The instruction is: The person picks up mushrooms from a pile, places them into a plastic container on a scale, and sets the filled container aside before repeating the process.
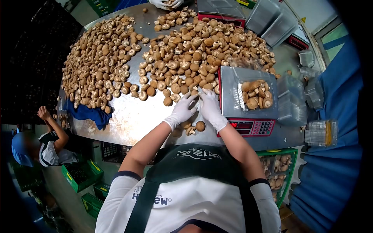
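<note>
Both of my hands wear white gloves and are at the near edge of a heap of brown mushrooms (182, 58). My left hand (182, 111) reaches forward with its fingers stretched and slightly bent, touching mushrooms there. Close beside it, my right hand (211, 108) also has its fingers extended against the heap, next to the scale. One mushroom (194, 93) shows between the fingertips; what lies under the fingers is hidden. Several loose mushrooms (200, 126) lie near my wrists. On the digital scale (229, 91) at my right sits a clear plastic box holding mushrooms (256, 95).
A second large mushroom pile (97, 58) covers the table's left side, above a blue cloth (91, 115). Clear plastic containers (291, 103) are stacked at right. Another person's gloved hands (166, 4) show at the far edge. A person in a blue cap (21, 149) is at left, near green crates (81, 174).
</note>
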`<state>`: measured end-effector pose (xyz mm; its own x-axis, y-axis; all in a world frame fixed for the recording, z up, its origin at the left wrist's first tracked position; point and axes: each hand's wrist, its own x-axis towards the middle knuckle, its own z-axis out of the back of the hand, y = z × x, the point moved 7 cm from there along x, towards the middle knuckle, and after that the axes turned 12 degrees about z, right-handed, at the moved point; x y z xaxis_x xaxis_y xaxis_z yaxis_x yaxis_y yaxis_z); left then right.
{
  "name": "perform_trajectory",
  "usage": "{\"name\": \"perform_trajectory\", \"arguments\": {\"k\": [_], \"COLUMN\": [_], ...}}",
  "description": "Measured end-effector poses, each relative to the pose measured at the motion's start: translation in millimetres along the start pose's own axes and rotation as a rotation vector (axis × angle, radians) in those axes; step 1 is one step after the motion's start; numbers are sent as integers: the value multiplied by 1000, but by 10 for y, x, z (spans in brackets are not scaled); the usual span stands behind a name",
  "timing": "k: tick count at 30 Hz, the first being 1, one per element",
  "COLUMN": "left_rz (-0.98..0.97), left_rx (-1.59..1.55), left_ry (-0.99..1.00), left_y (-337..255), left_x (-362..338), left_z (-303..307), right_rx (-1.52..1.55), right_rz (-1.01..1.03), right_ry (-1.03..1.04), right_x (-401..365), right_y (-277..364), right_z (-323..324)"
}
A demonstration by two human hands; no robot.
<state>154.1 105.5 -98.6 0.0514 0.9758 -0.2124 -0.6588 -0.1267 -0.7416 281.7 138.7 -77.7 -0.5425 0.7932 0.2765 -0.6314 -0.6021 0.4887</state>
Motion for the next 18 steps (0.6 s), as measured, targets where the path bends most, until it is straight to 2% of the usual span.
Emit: {"name": "perform_trajectory", "arguments": {"k": [1,3,5,6,9,11,12,16,18], "left_rz": [-6,-27,87,122,280,242,231,221,167], "left_rx": [-29,-135,-427,-436,-510,-512,-484,-558,-520], "left_ry": [-17,-22,39,17,-16,-53,-78,-192,-318], "left_y": [13,48,233,320,446,471,472,450,395], "left_x": [-56,-176,-303,-375,-603,-689,-705,-695,-695], "left_z": [26,94,108,149,310,388,416,453,515], "right_rx": [19,96,285,411,756,735,765,704,671], "right_rz": [7,-48,19,42,-145,-173,-266,-324,-347], "right_ry": [-16,78,77,126,344,385,421,385,376], "right_x": [-45,-217,-454,-558,-961,-1180,-1261,-1462,-1511], "right_y": [85,264,472,563,718,684,656,511,483], "right_z": [59,166,226,245,265,284,318,384,442]}}
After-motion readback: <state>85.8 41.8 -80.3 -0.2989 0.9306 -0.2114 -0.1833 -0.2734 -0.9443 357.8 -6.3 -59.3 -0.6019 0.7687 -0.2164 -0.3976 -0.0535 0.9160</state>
